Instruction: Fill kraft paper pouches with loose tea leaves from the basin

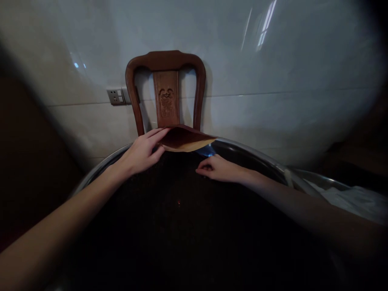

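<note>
My left hand (144,152) grips the left end of a brown paper bag or envelope (194,144), fingers on its far side and thumb toward me. The mouth of the paper gapes, showing a dark reddish inside and a tan near edge. Just below its right end, my right hand (218,167) is curled with thumb and fingertips pinched together, apart from the paper. Whatever it may hold is too dark to make out. A small blue shiny thing (207,150) lies behind the right hand, under the paper's right end.
Both arms reach over a dark, round tabletop (178,234) with a metal-like rim (242,148). Beyond it stands a carved wooden chair (166,60) against a tiled wall, beside a wall socket (115,97). White crumpled material (354,200) lies at the right.
</note>
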### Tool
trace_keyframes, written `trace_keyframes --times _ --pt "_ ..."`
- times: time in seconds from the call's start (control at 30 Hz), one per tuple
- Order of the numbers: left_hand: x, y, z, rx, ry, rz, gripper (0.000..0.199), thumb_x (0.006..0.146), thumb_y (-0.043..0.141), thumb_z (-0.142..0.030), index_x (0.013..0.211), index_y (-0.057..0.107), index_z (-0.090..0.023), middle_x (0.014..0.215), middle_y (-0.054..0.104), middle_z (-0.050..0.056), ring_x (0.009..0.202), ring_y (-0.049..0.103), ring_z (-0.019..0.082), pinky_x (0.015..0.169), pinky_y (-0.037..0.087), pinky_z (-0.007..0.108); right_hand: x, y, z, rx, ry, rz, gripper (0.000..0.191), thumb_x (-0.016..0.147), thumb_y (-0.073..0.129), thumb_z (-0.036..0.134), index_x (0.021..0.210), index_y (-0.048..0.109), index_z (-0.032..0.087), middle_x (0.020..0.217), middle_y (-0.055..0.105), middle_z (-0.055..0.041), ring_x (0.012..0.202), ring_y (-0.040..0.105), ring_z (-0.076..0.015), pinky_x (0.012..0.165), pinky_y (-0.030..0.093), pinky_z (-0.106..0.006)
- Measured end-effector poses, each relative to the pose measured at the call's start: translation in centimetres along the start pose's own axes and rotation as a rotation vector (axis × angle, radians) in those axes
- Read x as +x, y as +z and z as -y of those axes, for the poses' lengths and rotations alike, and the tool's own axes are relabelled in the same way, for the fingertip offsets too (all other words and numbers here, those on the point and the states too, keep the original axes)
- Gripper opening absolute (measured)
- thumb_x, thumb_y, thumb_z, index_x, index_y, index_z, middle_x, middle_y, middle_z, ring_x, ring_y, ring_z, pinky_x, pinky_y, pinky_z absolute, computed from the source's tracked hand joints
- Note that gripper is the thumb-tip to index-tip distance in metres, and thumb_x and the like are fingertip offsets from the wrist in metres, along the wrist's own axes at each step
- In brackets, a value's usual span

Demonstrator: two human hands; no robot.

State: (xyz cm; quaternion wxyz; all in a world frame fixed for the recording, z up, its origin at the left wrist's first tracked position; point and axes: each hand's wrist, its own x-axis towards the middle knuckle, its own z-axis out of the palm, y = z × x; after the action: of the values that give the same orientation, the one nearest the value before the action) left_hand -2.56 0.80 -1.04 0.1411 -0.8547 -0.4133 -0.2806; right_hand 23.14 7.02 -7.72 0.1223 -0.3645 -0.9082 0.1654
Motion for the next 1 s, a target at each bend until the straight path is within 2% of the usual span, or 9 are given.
trace_keyframes --times 0.1,0.23,0.33,0.47,0.63,0.77,0.87,1.0 --pt "0.0 -0.1 0.2 -0.006 -0.016 -0.006 0.046 0.088 0.039 -0.020 0.134 0.041 -0.015 0.131 0.052 0.013 0.115 0.054 0.024 0.100 0.044 0.042 -0.1 -0.3 0.0 -0.013 0.039 -0.034 0.031 0.083 0.049 0.037 0.090 0.072 0.017 0.066 0.064 -0.0034 0.057 0.053 -0.0122 0.056 0.041 -0.028" --pt "-0.1 0.0 0.2 -0.048 -0.075 0.000 0.038 0.086 0.040 -0.018 0.123 0.044 -0.015 0.121 0.057 0.013 0.107 0.057 0.024 0.094 0.046 0.041 -0.1 -0.1 0.5 -0.016 0.023 -0.065 0.033 0.084 0.049 0.037 0.102 0.069 0.017 0.080 0.068 -0.0053 0.068 0.060 -0.0147 0.067 0.047 -0.031" --pt "-0.2 0.2 0.2 -0.056 -0.064 0.012 0.034 0.085 0.041 -0.017 0.120 0.043 -0.015 0.119 0.055 0.013 0.106 0.056 0.023 0.094 0.045 0.041 0.5 0.6 0.6 -0.055 -0.003 -0.082 0.041 0.084 0.049 0.038 0.115 0.063 0.015 0.102 0.068 -0.0092 0.087 0.063 -0.0195 0.083 0.048 -0.037" --pt "-0.2 0.3 0.2 -0.061 -0.063 0.014 0.031 0.085 0.040 -0.017 0.116 0.042 -0.015 0.116 0.055 0.012 0.105 0.054 0.023 0.093 0.045 0.040 2.8 1.3 0.2 -0.122 -0.007 -0.031 0.052 0.086 0.046 0.044 0.127 0.055 0.013 0.128 0.056 -0.0135 0.118 0.052 -0.0256 0.102 0.038 -0.042" --pt "-0.2 0.5 0.5 -0.068 -0.060 -0.005 0.025 0.085 0.040 -0.018 0.110 0.041 -0.014 0.109 0.055 0.012 0.099 0.055 0.022 0.089 0.045 0.039 7.2 2.0 -0.2 -0.148 0.109 0.003 0.059 0.086 0.041 0.056 0.129 0.053 0.017 0.137 0.047 -0.0141 0.127 0.042 -0.0297 0.106 0.032 -0.047" --pt "-0.3 0.5 0.7 -0.082 -0.060 -0.022 0.024 0.084 0.040 -0.018 0.109 0.041 -0.015 0.107 0.056 0.010 0.098 0.055 0.021 0.088 0.046 0.038 10.2 3.6 -0.1 -0.149 0.189 0.064 0.070 0.082 0.036 0.069 0.132 0.051 0.022 0.139 0.045 -0.0127 0.128 0.041 -0.0324 0.104 0.032 -0.050" --pt "-0.3 0.4 0.9 -0.079 -0.067 -0.031 0.026 0.084 0.039 -0.018 0.110 0.041 -0.015 0.109 0.056 0.010 0.100 0.055 0.021 0.090 0.046 0.038 11.5 4.5 0.0 -0.145 0.229 0.127 0.086 0.073 0.038 0.080 0.137 0.046 0.021 0.143 0.040 -0.0145 0.129 0.037 -0.0362 0.104 0.031 -0.051" --pt "-0.1 0.3 0.9 -0.091 -0.086 -0.040 0.029 0.085 0.039 -0.020 0.114 0.040 -0.015 0.115 0.055 0.012 0.106 0.055 0.023 0.094 0.045 0.039 11.6 4.2 0.1 -0.132 0.242 0.254 0.100 0.064 0.037 0.088 0.139 0.044 0.022 0.143 0.041 -0.0132 0.129 0.038 -0.0354 0.106 0.030 -0.049"
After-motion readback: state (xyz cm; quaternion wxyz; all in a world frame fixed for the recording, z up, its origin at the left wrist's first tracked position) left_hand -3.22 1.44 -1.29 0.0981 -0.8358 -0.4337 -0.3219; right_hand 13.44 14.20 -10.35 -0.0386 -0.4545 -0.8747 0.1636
